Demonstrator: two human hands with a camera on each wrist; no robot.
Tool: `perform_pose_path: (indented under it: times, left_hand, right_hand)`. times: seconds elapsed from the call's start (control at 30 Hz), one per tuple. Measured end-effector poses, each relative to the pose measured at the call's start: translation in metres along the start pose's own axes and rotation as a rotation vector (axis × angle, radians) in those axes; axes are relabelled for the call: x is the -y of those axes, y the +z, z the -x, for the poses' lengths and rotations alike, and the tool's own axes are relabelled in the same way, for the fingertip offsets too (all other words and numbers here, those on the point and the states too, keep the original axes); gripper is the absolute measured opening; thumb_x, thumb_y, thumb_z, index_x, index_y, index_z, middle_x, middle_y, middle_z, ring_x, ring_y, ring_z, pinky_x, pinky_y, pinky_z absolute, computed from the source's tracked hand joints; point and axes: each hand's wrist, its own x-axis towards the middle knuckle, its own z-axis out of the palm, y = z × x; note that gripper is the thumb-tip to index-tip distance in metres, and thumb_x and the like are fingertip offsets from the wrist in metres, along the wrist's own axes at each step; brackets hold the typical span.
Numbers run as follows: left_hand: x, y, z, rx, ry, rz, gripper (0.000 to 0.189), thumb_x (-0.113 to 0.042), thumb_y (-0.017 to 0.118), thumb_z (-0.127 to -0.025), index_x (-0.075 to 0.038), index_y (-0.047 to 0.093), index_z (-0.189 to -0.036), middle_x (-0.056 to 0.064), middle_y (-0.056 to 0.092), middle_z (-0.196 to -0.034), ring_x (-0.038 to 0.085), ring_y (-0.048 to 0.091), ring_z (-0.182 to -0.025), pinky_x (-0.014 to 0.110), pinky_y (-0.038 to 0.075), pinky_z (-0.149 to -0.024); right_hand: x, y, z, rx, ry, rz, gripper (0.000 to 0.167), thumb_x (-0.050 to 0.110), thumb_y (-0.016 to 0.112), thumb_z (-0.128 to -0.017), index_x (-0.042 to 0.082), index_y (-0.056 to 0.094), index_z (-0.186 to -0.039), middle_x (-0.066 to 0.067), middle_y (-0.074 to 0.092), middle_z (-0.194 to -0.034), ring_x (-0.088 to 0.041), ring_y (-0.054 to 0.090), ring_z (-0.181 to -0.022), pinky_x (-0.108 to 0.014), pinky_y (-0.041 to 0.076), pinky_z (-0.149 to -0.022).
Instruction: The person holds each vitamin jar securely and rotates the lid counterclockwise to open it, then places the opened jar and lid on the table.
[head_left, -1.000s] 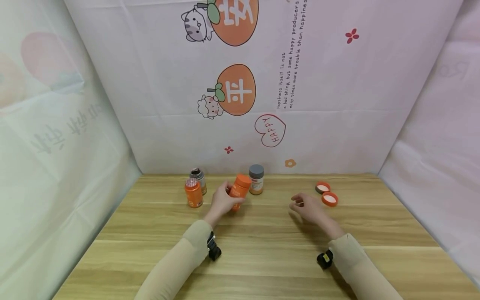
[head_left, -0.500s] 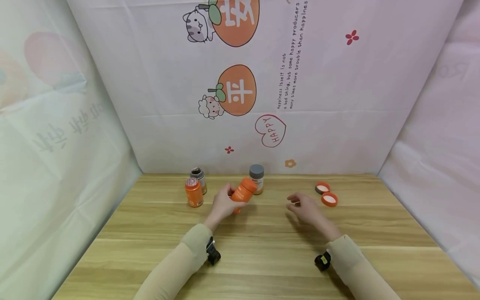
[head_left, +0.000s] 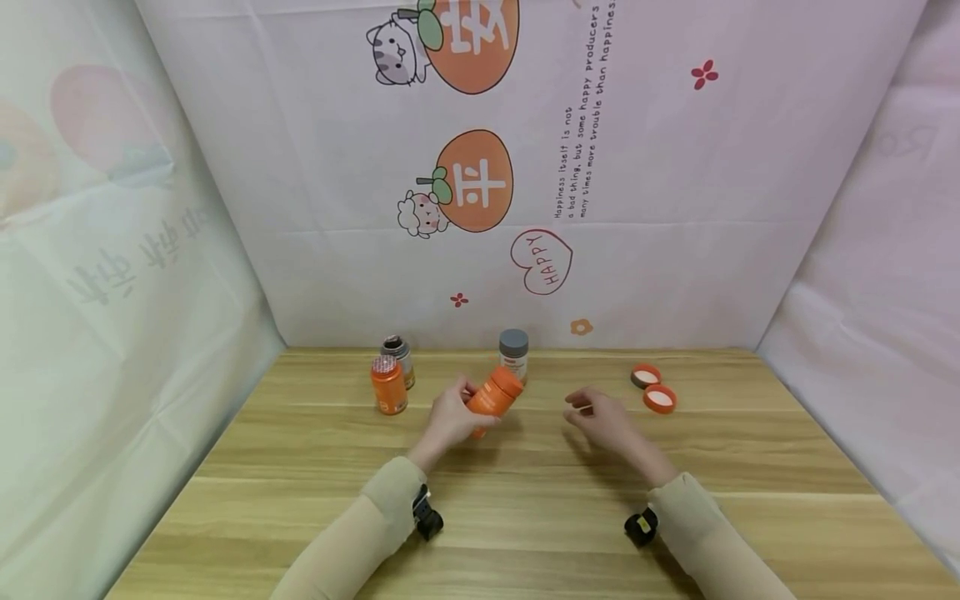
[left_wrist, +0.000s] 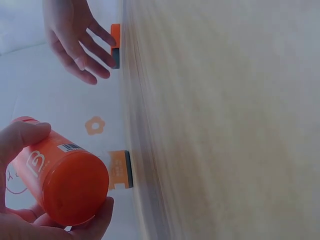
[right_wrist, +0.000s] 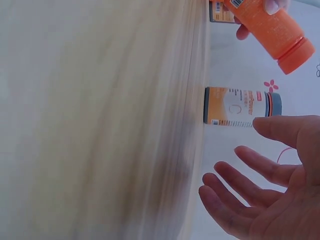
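My left hand [head_left: 448,419] grips an orange bottle [head_left: 497,394] with its orange cap on, held above the table and tilted with the cap toward the right. In the left wrist view, thumb and fingers wrap around the bottle [left_wrist: 62,180], whose base faces the camera. To the right, my right hand [head_left: 606,422] hovers over the table, fingers relaxed and apart, holding nothing. A bottle with a grey cap [head_left: 513,350] stands upright behind the held one; the right wrist view shows its white and orange label [right_wrist: 235,106].
An uncapped orange bottle [head_left: 388,387] and an uncapped grey-necked bottle [head_left: 397,357] stand at the back left. Two loose caps lie back right: an orange one [head_left: 660,398] and, touching it, another [head_left: 646,376]. A white printed cloth [head_left: 637,275] rises behind the wooden table [head_left: 525,517].
My left hand has brought the orange bottle slightly right and nearer, tilting it further. My right hand has moved a little left toward it, away from the loose caps.
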Motion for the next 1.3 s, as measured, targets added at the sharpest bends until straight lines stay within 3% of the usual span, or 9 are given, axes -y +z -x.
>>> perform_pose_path:
  times: [0.4,0.77,1.1,1.3]
  left_hand:
    - [-0.004,0.005,0.009,0.036,0.008,-0.02,0.052,-0.022,0.085,-0.065,-0.006,0.063,-0.109,0.008,0.068,-0.1,0.018,0.062,-0.087,0.036,0.052,-0.077]
    - [-0.007,0.01,0.015,0.073,0.027,-0.047,0.05,-0.019,0.085,-0.064,-0.005,0.068,-0.108,0.006,0.069,-0.096,0.015,0.06,-0.081,0.033,0.051,-0.073]
    - [-0.016,0.016,0.021,0.107,-0.022,-0.053,0.051,-0.02,0.086,-0.063,-0.007,0.067,-0.108,0.004,0.068,-0.096,0.015,0.059,-0.081,0.033,0.05,-0.073]
    - [-0.018,0.02,0.023,0.123,-0.007,-0.052,0.049,-0.02,0.087,-0.061,-0.008,0.067,-0.105,0.002,0.067,-0.093,0.015,0.058,-0.08,0.033,0.049,-0.073]
  right_hand:
    - [0.012,0.009,0.003,-0.03,-0.062,-0.012,0.037,0.024,0.06,-0.093,0.002,0.058,-0.123,-0.019,0.062,-0.119,-0.035,0.061,-0.107,-0.047,0.049,-0.09]
    - [0.027,0.015,0.006,-0.034,-0.135,-0.057,0.038,0.026,0.059,-0.094,0.002,0.057,-0.124,-0.019,0.062,-0.12,-0.034,0.061,-0.106,-0.048,0.049,-0.09]
    - [0.037,0.016,0.008,-0.068,-0.132,-0.063,0.034,0.026,0.055,-0.096,0.003,0.059,-0.121,-0.014,0.065,-0.114,-0.031,0.062,-0.102,-0.047,0.05,-0.088]
    - [0.043,0.012,0.011,-0.062,-0.113,-0.098,0.038,0.032,0.052,-0.097,0.005,0.058,-0.124,-0.012,0.064,-0.116,-0.031,0.061,-0.105,-0.048,0.049,-0.089]
